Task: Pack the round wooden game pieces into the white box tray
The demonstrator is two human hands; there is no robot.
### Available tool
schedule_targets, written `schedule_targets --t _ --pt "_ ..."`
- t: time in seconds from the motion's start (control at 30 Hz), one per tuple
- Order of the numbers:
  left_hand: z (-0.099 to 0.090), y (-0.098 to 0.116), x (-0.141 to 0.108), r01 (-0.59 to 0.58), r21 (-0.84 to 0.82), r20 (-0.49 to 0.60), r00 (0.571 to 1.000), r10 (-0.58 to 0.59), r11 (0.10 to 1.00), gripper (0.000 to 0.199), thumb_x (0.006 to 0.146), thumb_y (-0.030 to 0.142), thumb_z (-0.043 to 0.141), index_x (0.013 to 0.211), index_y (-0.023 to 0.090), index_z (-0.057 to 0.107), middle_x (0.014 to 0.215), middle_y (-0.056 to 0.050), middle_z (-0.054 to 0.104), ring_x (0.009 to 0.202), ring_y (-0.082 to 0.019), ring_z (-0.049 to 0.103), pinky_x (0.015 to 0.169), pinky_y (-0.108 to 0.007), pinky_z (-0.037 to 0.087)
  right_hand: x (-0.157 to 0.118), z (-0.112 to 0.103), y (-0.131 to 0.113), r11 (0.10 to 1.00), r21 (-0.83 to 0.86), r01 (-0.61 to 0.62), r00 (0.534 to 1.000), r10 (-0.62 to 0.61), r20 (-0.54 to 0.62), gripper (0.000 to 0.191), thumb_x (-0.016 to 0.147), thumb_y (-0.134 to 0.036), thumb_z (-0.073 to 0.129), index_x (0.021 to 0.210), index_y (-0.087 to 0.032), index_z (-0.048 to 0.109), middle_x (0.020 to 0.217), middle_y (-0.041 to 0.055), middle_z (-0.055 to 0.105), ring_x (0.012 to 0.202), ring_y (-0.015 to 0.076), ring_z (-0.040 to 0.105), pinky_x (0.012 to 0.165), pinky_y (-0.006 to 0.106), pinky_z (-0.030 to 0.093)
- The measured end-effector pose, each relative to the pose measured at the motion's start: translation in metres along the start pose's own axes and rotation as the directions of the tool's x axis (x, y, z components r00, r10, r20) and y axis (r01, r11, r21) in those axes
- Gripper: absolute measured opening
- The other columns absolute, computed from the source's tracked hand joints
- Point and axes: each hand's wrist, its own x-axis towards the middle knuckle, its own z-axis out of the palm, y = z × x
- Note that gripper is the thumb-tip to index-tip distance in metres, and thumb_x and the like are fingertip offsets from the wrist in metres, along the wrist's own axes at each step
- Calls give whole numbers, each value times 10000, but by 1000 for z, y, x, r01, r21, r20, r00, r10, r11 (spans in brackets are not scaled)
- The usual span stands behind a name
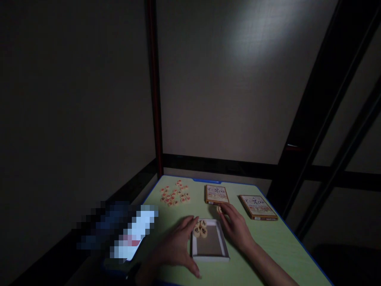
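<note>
A shallow white-edged box (pixel 225 247) lies on the green table near its front. Several round pieces with dark characters (pixel 203 232) sit together in the box's far left corner. My left hand (pixel 177 242) is at the left side of the box, its fingers spread, with the fingertips by that corner. Just beyond the box's far right corner, my right hand (pixel 235 225) pinches one round piece (pixel 219 209) between thumb and fingers. Many loose round pieces with red characters (pixel 175 192) are spread over the far left of the table.
Two flat printed boxes lie beyond my right hand, one at the back middle (pixel 216 194) and one at the right (pixel 258 206). A lit, pixelated screen (pixel 134 234) is at the left edge of the green table (pixel 282 248). Walls stand behind.
</note>
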Motion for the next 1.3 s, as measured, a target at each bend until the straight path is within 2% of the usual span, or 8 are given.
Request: schedule_targets --t 0.2,0.43,0.53,0.67,0.77,0.87,1.03,1.3 --pt "5 14 12 87 38 -67 994 -85 995 1319 456 447 871 1551 148 199 1587 -173 232 1446 -357 259 1203 -423 244 3 -6 2 999 26 -35 999 35 -1 270 973 -278 468 1175 -179 617 1085 130 701 989 239 690 876 378 583" --pt "2 13 38 -28 37 -51 998 30 999 1339 385 464 907 1531 189 270 1513 -173 349 1379 -369 359 1159 -451 310 3 -9 -2 993 66 -103 995 102 10 260 966 -300 476 1126 -174 637 1078 134 689 999 250 676 889 394 564" --pt "-10 5 49 -39 15 -22 999 39 999 1347 338 466 921 1512 207 315 1477 -165 407 1261 -343 482 1048 -420 432 4 -11 -7 989 88 -121 992 117 50 254 965 -305 481 1115 -171 636 1081 135 685 999 245 670 883 382 557" --pt "-28 1 66 -18 -75 -40 999 15 997 936 549 427 848 1381 157 514 1159 -100 653 872 -207 644 762 -296 522 7 -18 -26 986 131 -104 964 67 259 223 957 -289 507 1094 -187 650 1041 108 694 944 212 670 841 328 548" --pt "-30 4 75 -15 -138 -238 971 -19 990 394 821 392 612 1108 133 687 861 -45 700 685 -150 619 611 -240 471 9 -23 -45 987 131 -95 892 26 452 251 959 -248 501 1170 -206 630 1092 98 691 977 198 661 869 309 521" --pt "-22 7 76 -2 -18 -425 905 -6 1000 329 926 306 449 781 160 706 664 -23 665 647 -145 606 638 -239 446 8 -20 -62 989 58 -133 829 79 553 246 925 -216 537 1149 -192 637 1073 98 700 969 216 663 852 314 510" --pt "-5 8 74 -22 171 -444 891 97 985 311 943 218 429 768 182 684 814 -56 727 779 -175 652 742 -262 463 3 -6 -80 958 -64 -280 775 264 574 208 854 -128 576 1038 -165 663 1012 98 713 930 223 668 833 307 491" --pt "16 0 77 -71 251 -435 883 178 965 279 959 170 416 851 177 674 886 -63 706 866 -183 650 834 -291 495 0 1 -84 950 -102 -295 798 304 520 288 852 -71 530 1096 -165 652 1063 114 689 921 218 667 834 316 501"
